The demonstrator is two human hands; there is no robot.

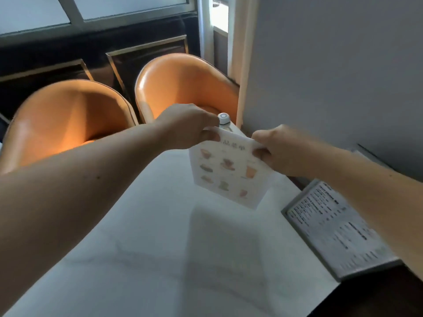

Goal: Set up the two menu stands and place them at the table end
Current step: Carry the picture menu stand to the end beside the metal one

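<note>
Both my hands hold one menu stand (229,172), a clear sheet printed with small pictures of drinks and dishes, lifted above the white table (148,236). My left hand (190,126) pinches its top left corner and my right hand (279,149) pinches its top right corner. The sheet hangs tilted, its lower edge off the tabletop. A second menu stand (336,229), grey-framed with dense black text, lies flat at the table's right edge, partly under my right forearm.
A small white call button (223,118) sits at the far end of the table, just behind my left hand. Two orange armchairs (183,88) stand on the left side. A grey wall (332,76) runs along the right.
</note>
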